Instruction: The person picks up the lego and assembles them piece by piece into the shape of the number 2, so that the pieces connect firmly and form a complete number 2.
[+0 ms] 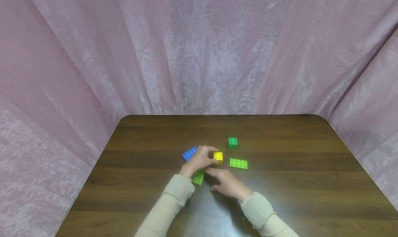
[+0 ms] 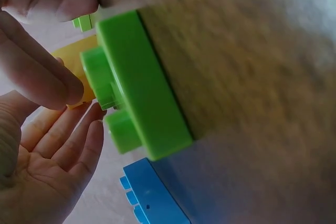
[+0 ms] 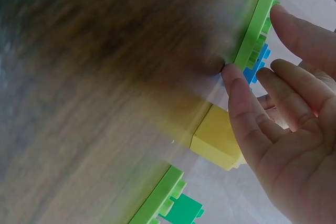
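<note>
In the head view my left hand point(image 1: 200, 157) reaches over the table and holds a small yellow brick point(image 1: 218, 156) between thumb and index finger. The left wrist view shows that yellow brick point(image 2: 77, 64) partly hidden behind the thumb. Under the left wrist lies a lime-green brick point(image 1: 198, 178), large in front of the left wrist view. My right hand point(image 1: 228, 183) is beside it with fingers extended; its index fingertip is close to the lime brick's far end, and touching cannot be told. A blue brick point(image 1: 189, 154) lies left of my left hand, partly covered by it.
Right of the yellow brick, a second lime-green brick point(image 1: 238, 163) lies flat with its studs up. Behind that stands a small dark-green brick point(image 1: 233, 143). All are on a brown wooden table point(image 1: 289, 143), with pink curtains point(image 1: 211, 50) around it.
</note>
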The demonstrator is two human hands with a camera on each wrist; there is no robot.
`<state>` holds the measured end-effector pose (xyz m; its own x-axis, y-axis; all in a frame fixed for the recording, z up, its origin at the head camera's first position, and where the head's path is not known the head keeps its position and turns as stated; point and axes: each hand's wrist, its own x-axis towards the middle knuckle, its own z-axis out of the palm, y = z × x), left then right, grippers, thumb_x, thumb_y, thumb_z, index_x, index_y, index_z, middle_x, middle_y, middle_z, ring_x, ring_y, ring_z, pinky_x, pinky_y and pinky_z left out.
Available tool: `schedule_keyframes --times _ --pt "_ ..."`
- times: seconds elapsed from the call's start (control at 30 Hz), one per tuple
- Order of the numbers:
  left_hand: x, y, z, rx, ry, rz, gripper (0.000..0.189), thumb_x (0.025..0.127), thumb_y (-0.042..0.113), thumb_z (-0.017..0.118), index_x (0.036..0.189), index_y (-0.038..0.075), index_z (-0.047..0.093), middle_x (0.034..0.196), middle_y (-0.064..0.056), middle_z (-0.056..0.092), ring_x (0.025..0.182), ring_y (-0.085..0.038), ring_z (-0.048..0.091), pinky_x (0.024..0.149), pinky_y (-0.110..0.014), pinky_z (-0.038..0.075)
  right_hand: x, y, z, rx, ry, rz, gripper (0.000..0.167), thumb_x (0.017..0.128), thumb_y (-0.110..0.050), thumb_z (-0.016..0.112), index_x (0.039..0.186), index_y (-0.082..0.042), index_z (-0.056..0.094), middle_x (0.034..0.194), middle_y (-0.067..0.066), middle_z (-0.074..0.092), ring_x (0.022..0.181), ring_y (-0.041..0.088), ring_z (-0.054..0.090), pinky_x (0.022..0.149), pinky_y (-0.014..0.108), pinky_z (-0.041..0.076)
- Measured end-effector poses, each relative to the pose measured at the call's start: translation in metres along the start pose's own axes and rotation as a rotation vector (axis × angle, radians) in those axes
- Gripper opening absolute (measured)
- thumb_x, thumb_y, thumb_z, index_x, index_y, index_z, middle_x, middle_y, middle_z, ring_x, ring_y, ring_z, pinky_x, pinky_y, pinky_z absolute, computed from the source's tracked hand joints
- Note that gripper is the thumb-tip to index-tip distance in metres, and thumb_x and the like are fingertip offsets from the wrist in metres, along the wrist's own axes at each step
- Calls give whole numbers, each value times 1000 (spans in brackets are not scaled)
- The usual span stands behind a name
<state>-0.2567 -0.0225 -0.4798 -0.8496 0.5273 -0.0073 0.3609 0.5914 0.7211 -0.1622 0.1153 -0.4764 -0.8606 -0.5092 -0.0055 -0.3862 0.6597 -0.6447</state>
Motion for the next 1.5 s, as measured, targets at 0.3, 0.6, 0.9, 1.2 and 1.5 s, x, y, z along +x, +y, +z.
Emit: schedule_keyframes --times 0.3,0.6,0.9,1.2,1.5 --pt "-1 -1 -2 -2 9 9 37 81 8 75 117 3 69 118 -14 71 104 -25 66 97 -41 54 2 -1 0 4 -7 -3 65 77 1 73 138 -1 51 143 17 53 131 36 52 108 50 44" --pt "-3 0 -7 -31 29 7 38 80 11 77 115 0 68 118 -16 70 108 -29 65 97 -43 54 5 2 1 17 -15 1 65 77 0 74 138 -1 51 144 16 52 131 35 52 108 51 44" --pt "-3 -1 -20 -17 81 25 38 81 9 75 116 -3 67 120 -19 69 109 -31 65 96 -43 54 7 5 2 -7 1 -20 65 77 -1 74 138 0 50 144 17 52 131 36 52 109 51 43" --pt "-9 1 -37 -66 139 42 36 81 4 72 115 -5 66 116 -22 69 103 -36 64 91 -47 56 9 8 1 16 -23 -1 66 78 -2 74 139 1 49 145 18 51 133 37 50 111 52 40" --pt "-17 -4 -47 -70 174 19 38 80 3 73 116 -6 65 114 -22 69 95 -34 66 84 -40 59 21 10 -7 8 -63 -15 69 76 2 75 139 2 48 145 21 50 128 40 54 108 52 43"
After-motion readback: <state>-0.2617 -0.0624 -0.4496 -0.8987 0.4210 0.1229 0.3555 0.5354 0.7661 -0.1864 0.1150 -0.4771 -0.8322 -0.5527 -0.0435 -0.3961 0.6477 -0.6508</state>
